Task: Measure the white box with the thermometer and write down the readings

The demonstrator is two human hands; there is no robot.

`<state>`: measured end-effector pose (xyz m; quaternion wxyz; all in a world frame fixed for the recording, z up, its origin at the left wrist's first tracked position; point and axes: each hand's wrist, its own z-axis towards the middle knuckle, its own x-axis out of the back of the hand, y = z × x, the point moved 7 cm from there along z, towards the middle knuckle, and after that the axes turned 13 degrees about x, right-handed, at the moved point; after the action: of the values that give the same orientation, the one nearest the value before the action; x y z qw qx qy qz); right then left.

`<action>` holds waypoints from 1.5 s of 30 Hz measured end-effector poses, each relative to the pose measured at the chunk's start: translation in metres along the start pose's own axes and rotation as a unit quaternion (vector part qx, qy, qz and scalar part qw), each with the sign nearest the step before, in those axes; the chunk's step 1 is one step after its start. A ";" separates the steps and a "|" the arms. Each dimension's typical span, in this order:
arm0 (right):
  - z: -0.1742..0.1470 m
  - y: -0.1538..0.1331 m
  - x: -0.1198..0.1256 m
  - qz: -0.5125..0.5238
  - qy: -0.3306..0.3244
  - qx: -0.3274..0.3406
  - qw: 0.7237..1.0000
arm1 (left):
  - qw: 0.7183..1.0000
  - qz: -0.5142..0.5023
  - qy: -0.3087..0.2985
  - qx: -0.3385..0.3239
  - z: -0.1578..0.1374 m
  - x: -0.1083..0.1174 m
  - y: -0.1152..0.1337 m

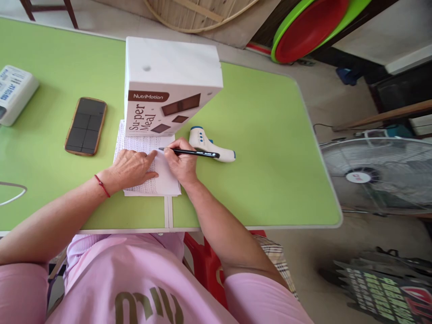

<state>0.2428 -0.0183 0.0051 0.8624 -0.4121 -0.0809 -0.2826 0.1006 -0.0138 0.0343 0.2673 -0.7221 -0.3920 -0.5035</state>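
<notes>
My right hand (182, 163) grips a black pen (202, 153), its tip down on a sheet of paper (165, 180). Rows of small handwriting cover the left part of the sheet. My left hand (133, 167) lies flat over the writing with fingers spread, the index fingertip near the pen tip. A white box (172, 63) marked "NutriMotion Su-per Meal" stands upright at the paper's far edge and hides part of it. Just right of my right hand lies a white and blue infrared thermometer (216, 147), partly behind the pen.
On the green table (270, 148), a smartphone (85, 126) lies left of the paper, with a white container (15, 94) farther left. A white cable (13, 193) loops at the left edge. A large fan (374, 173) stands beyond the table's right edge.
</notes>
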 end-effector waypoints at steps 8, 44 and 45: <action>-0.001 0.004 0.000 -0.030 -0.006 -0.027 0.999 | 1.000 -0.004 -0.001 -0.002 -0.001 0.000 0.001; -0.002 0.004 0.005 -0.046 0.014 -0.040 0.998 | 1.000 -0.007 0.005 0.000 -0.001 -0.001 -0.001; -0.002 0.004 0.005 -0.047 0.013 -0.041 0.998 | 1.000 -0.008 0.004 0.000 -0.001 -0.001 -0.001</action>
<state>0.2486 -0.0196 0.0031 0.8317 -0.4391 -0.0776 -0.3308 0.0991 -0.0146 0.0340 0.2648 -0.7169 -0.3964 -0.5088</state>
